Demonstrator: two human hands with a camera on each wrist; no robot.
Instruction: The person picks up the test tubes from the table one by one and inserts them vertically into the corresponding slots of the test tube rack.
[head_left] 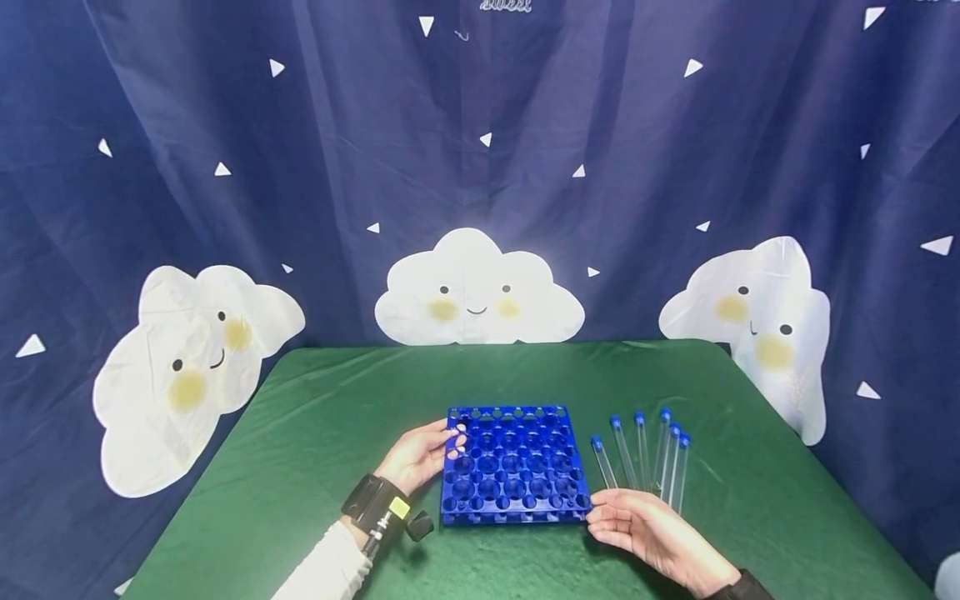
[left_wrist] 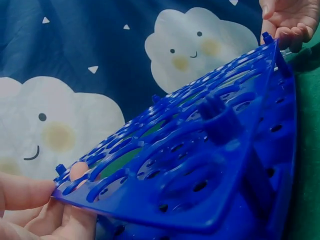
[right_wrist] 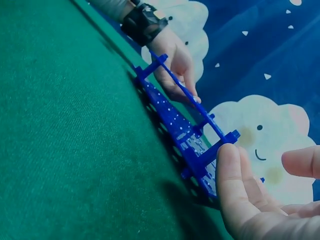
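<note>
Right hand [head_left: 660,533] palm-up, open, touching rack [head_left: 513,467], left hand [head_left: 420,457] grip pinching its edge

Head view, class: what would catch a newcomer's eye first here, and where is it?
First the bright blue test tube rack at the middle of the green table, its holes all empty. The left hand holds its left edge, and the right hand touches its near right corner with open fingers. Right of the rack lie six clear tubes with blue caps, and smiling white clouds dot the dark blue curtain behind.
</note>
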